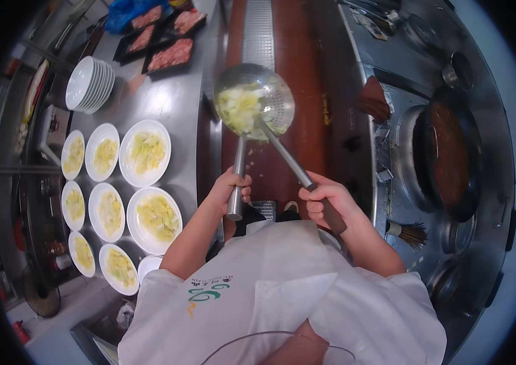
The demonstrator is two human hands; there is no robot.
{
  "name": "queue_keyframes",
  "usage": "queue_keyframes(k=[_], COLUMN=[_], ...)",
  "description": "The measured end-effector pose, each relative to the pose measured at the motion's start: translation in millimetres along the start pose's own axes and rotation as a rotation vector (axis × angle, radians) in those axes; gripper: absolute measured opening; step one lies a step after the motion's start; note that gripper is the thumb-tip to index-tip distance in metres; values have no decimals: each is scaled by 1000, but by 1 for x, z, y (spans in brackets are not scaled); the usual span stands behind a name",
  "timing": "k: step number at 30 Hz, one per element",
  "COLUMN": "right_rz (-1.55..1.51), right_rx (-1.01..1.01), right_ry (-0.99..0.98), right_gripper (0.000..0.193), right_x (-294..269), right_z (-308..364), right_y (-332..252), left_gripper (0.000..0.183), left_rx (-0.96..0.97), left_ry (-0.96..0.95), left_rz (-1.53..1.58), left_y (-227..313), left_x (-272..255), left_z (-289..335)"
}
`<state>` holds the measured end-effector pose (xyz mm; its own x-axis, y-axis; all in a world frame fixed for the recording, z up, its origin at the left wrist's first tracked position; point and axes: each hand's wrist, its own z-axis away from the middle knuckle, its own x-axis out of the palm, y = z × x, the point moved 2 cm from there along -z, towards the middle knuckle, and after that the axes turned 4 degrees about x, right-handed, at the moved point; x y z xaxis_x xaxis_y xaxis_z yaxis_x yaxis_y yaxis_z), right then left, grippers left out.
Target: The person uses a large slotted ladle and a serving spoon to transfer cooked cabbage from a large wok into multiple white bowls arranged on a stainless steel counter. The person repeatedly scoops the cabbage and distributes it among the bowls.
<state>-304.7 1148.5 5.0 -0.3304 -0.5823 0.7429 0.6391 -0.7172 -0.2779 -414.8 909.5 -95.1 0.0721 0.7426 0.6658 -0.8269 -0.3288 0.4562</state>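
The white shirt (209, 331) bears a green-and-orange emblem (210, 295) and dark lettering (209, 281). Mid-scene, the left hand (229, 188) grips a strainer (281, 99) holding chopped cabbage (240, 108); the right hand (334, 201) is wrapped round a long-handled utensil (286, 155). White dishes (158, 249) at left hold more; a wok (475, 152) at right, something reddish-brown (450, 155).

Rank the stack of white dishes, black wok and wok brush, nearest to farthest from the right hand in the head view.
From the right hand:
1. Wok brush: right counter.
2. Black wok: right side, beyond the brush.
3. Stack of white dishes: left counter.
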Motion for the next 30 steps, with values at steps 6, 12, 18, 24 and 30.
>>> queue_keyframes(k=[6,12,18,24,30], right_rz=[17,341,551,802,1189], right_rx=[20,-39,112,455,656], right_ry=[11,115,-104,-247,-220], right_gripper=[62,79,88,94,89], right_x=[16,58,116,182,209], right_z=[13,20,10,-20,-54], right_y=[-5,-16,-24,-4,62], left_gripper=[53,54,56,53,33], left_rx=[5,50,118,176,262], left_ry=[-132,-122,-114,-61,-90], left_rz=[151,183,224,294,412], left_y=[-10,-16,-28,-53,-81], left_x=[-34,-46,-52,-46,-49], left_z=[13,30,46,58,58])
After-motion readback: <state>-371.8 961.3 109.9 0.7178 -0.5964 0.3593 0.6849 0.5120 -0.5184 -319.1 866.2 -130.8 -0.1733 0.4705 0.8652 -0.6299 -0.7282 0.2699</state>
